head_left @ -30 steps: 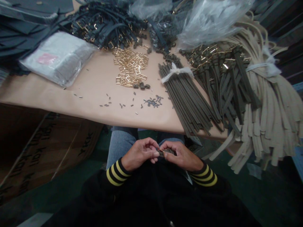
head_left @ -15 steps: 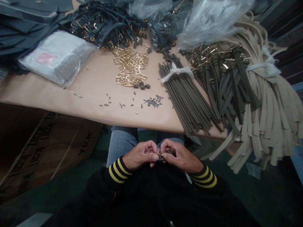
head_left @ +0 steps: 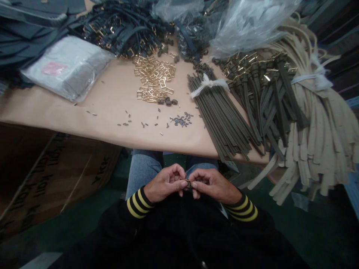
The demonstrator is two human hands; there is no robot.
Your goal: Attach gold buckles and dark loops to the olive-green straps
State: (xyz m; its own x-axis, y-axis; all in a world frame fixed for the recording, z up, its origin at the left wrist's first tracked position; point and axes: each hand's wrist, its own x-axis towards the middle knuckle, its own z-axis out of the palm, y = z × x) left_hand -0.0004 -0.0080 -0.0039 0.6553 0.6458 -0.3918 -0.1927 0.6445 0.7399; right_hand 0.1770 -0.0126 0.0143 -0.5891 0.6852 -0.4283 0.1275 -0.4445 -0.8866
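Observation:
Over my lap, my left hand (head_left: 170, 182) and my right hand (head_left: 210, 183) meet, each closed in a pinch. Between their fingertips is a small gold buckle (head_left: 188, 182), held from both sides. Something dark shows within its frame, too small to make out. On the table in front of me lies a heap of gold buckles (head_left: 155, 73), with a few dark strap loops (head_left: 167, 101) at its near edge. Nearer to me are small metal pins (head_left: 181, 119), some clustered and others scattered to the left.
A tied bundle of olive straps (head_left: 221, 116) lies at the table's right edge. Beside it are buckled olive straps (head_left: 260, 86) and hanging beige strips (head_left: 328, 130). At the back are dark buckled straps (head_left: 117, 30) and a plastic-wrapped packet (head_left: 67, 69). A cardboard box (head_left: 70, 168) stands below left.
The buckle has turned between my fingertips, so its frame now shows more openly. My hands have shifted only slightly. The things on the table stay put.

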